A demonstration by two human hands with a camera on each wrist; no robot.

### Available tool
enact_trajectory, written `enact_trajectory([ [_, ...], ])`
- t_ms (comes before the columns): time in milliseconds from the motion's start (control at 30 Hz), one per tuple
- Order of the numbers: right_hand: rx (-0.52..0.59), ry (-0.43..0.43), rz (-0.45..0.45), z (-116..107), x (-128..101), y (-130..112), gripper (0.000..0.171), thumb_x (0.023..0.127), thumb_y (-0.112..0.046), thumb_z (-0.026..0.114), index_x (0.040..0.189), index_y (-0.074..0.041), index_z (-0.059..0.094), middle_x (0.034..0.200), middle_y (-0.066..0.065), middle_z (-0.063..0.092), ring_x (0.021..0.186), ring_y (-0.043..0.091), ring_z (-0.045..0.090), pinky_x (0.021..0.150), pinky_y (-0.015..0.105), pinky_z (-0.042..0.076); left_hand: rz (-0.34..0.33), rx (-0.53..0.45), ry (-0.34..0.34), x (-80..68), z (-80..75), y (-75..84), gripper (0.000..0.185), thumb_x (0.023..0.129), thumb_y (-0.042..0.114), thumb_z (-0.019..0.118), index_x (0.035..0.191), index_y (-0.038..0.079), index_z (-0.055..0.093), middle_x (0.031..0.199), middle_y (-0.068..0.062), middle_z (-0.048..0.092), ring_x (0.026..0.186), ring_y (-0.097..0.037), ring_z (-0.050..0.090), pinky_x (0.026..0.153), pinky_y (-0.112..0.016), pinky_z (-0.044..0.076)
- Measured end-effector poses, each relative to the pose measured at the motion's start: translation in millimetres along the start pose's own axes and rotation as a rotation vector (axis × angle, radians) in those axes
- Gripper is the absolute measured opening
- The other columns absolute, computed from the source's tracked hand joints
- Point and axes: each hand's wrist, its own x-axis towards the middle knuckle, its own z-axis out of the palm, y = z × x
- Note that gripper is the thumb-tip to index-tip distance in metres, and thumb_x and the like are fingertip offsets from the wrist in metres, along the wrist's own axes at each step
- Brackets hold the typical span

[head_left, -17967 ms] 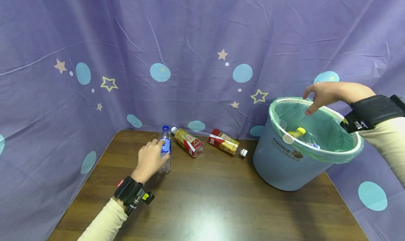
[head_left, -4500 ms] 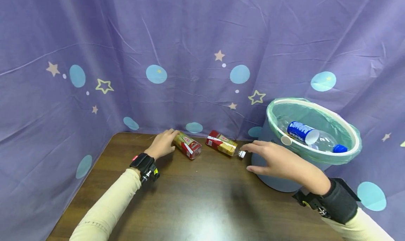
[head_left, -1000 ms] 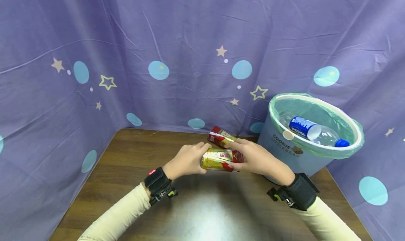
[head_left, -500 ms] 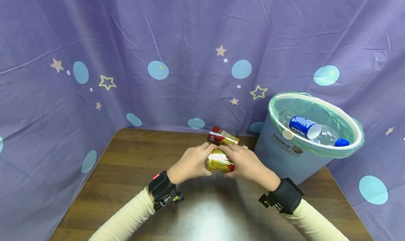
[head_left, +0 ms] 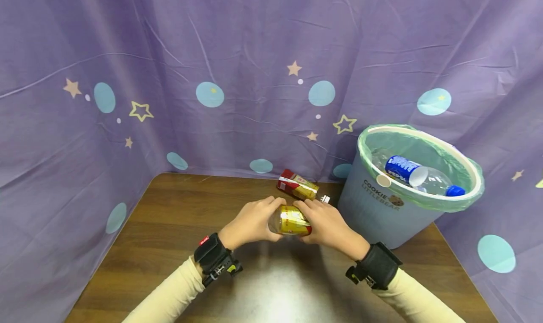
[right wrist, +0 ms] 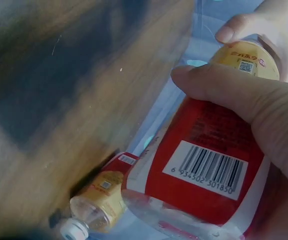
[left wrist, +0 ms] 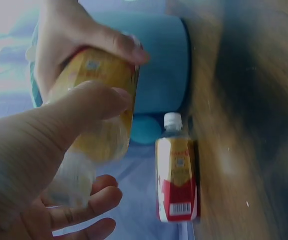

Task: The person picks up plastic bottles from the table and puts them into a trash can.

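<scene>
A plastic drink bottle (head_left: 292, 220) with a red and yellow label lies sideways between both hands, above the table. My left hand (head_left: 251, 222) holds its neck end, the thumb across the clear shoulder; the cap is hidden. My right hand (head_left: 330, 224) grips the labelled body, covering most of the red part. In the right wrist view, the red base end with its barcode (right wrist: 206, 167) points toward the camera. A second bottle (head_left: 298, 185) of the same kind, white-capped, lies on the table just behind the hands, touched by neither.
A blue-grey bin (head_left: 377, 210) with a green liner stands to the right on the wooden table (head_left: 178, 219). Inside it lies a clear bottle (head_left: 437, 181) with a blue label and cap, beside other clear plastic. A purple curtain (head_left: 254, 54) hangs behind and at the sides.
The red-yellow bottle has left its place at the back left and is now in both hands. Over the last second the right hand slid left along it, bringing the hands closer.
</scene>
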Motion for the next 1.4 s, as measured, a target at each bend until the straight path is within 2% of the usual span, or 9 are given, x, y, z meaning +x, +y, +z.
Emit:
enact_trajectory([
  [167, -0.029, -0.032, -0.033, -11.4, -0.3, 5.0, 0.087, 0.056, -0.042, 0.097, 0.128, -0.012, 0.059, 0.107, 0.005, 0.069, 0.091, 0.025, 0.066, 0.079, 0.042, 0.057, -0.052, -0.016, 0.004, -11.2, -3.5, -13.6, 0.078, 0.067, 0.043, 0.092, 0.131, 0.015, 0.058, 0.104, 0.0, 0.07, 0.084, -0.016, 0.07, 0.069, -0.033, 0.057],
  [333, -0.077, -0.051, -0.079, -34.7, -0.6, 9.9, 0.086, 0.056, -0.044, 0.097, 0.127, -0.012, 0.058, 0.107, 0.006, 0.068, 0.091, 0.026, 0.066, 0.077, 0.041, 0.056, -0.091, -0.011, -0.016, -21.8, -4.4, -23.9, 0.071, 0.069, 0.04, 0.09, 0.129, 0.014, 0.061, 0.095, 0.002, 0.069, 0.076, -0.012, 0.066, 0.062, -0.028, 0.051],
  [467, -0.118, -0.008, -0.145, -65.2, -0.6, 13.1, 0.084, 0.056, -0.042, 0.096, 0.125, -0.011, 0.06, 0.101, 0.006, 0.067, 0.088, 0.025, 0.066, 0.073, 0.04, 0.055, -0.118, -0.012, -0.011, -29.3, -0.3, -30.1, 0.065, 0.071, 0.04, 0.089, 0.125, 0.015, 0.064, 0.092, 0.002, 0.069, 0.074, -0.011, 0.065, 0.06, -0.027, 0.049],
  [600, -0.15, 0.018, -0.164, -107.7, 1.7, 16.0, 0.085, 0.055, -0.038, 0.097, 0.126, -0.01, 0.06, 0.097, 0.004, 0.066, 0.085, 0.024, 0.065, 0.072, 0.041, 0.055, -0.136, -0.022, 0.001, -35.1, 3.0, -33.4, 0.058, 0.073, 0.04, 0.089, 0.121, 0.017, 0.066, 0.092, 0.005, 0.067, 0.077, -0.01, 0.066, 0.062, -0.026, 0.05],
  [800, -0.165, 0.037, -0.071, -170.1, 6.1, 30.7, 0.086, 0.057, -0.034, 0.097, 0.13, -0.012, 0.058, 0.096, 0.003, 0.065, 0.08, 0.024, 0.062, 0.068, 0.045, 0.053, -0.167, -0.055, -0.011, -41.0, 6.0, -34.0, 0.05, 0.076, 0.038, 0.088, 0.117, 0.017, 0.068, 0.093, 0.006, 0.066, 0.077, -0.008, 0.064, 0.06, -0.022, 0.047],
  [967, -0.191, 0.011, 0.044, -209.6, 11.3, 60.4, 0.087, 0.061, -0.036, 0.097, 0.134, -0.012, 0.054, 0.095, 0.006, 0.065, 0.078, 0.024, 0.06, 0.066, 0.047, 0.05, -0.18, -0.079, -0.011, -43.3, 8.4, -33.7, 0.047, 0.078, 0.037, 0.087, 0.116, 0.016, 0.069, 0.094, 0.005, 0.067, 0.078, -0.009, 0.065, 0.061, -0.022, 0.047],
  [1133, -0.216, -0.029, 0.165, -233.1, 15.7, 100.4, 0.086, 0.064, -0.036, 0.096, 0.133, -0.009, 0.052, 0.099, 0.013, 0.066, 0.08, 0.028, 0.062, 0.062, 0.05, 0.051, -0.188, -0.106, -0.017, -46.5, 10.1, -34.2, 0.045, 0.08, 0.037, 0.086, 0.116, 0.016, 0.07, 0.095, 0.004, 0.067, 0.081, -0.011, 0.066, 0.061, -0.022, 0.048],
  [1400, -0.229, -0.235, 0.372, -253.5, 18.6, 168.9, 0.089, 0.074, -0.047, 0.088, 0.137, -0.003, 0.043, 0.103, 0.019, 0.06, 0.083, 0.029, 0.059, 0.06, 0.047, 0.047, -0.203, -0.138, -0.009, -50.0, 15.4, -37.0, 0.044, 0.08, 0.034, 0.086, 0.116, 0.015, 0.07, 0.098, 0.004, 0.069, 0.084, -0.014, 0.069, 0.063, -0.024, 0.05],
])
